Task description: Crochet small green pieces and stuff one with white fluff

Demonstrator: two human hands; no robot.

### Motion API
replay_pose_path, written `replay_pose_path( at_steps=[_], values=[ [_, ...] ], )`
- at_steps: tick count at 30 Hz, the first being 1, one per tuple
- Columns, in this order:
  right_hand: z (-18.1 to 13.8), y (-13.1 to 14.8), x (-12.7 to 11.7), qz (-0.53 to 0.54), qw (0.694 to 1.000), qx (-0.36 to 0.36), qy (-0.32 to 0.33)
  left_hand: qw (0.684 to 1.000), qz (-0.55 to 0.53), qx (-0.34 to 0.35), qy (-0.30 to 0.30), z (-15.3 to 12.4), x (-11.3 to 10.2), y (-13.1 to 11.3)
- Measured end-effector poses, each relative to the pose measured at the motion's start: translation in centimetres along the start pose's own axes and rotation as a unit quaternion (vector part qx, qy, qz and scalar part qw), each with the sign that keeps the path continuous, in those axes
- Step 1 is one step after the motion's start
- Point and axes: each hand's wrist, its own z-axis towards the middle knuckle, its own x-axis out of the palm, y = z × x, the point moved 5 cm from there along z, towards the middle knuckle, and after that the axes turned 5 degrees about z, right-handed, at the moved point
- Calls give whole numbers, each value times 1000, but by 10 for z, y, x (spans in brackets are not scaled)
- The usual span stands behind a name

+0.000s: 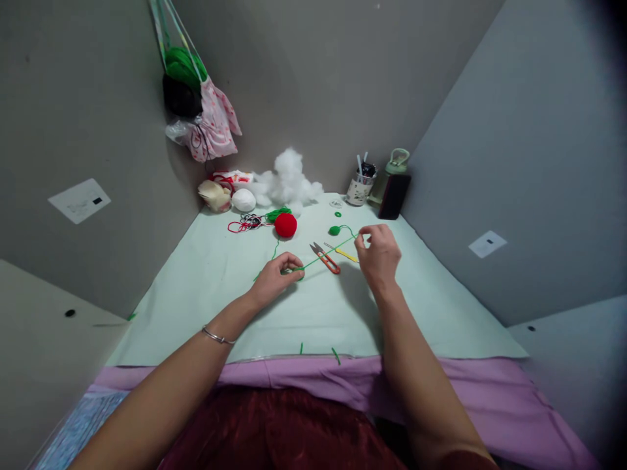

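The left hand [279, 274] is pinched shut on one end of a thin green yarn [343, 245]. The right hand [377, 251] nips the other end between its fingertips, so the strand runs taut between them, just above the pale, smooth tabletop [220, 307]. Under the strand, between the hands, lie small metal snips [324, 258] with orange handles. Beyond the left hand sits a round, fuzzy red ball [285, 224], and farther off a fluffy white heap of stuffing [291, 179]. Past the right hand stands a patterned cup [359, 189]; its print is too small to read.
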Motion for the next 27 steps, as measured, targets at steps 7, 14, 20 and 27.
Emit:
replay_pose_path(
  at_steps=[7, 14, 20, 27],
  values=[
    [6, -4, -6, 152, 986, 65, 15, 996, 57, 48, -40, 0, -2, 2],
    [-50, 55, 59, 343, 862, 66, 366, 993, 62, 73, -72, -1, -4, 2],
    [-54, 53, 60, 306, 856, 64, 412, 989, 88, 69, -96, 0, -8, 4],
    [-53, 62, 54, 420, 810, 159, 378, 982, 129, 101, -94, -4, -6, -1]
  ],
)
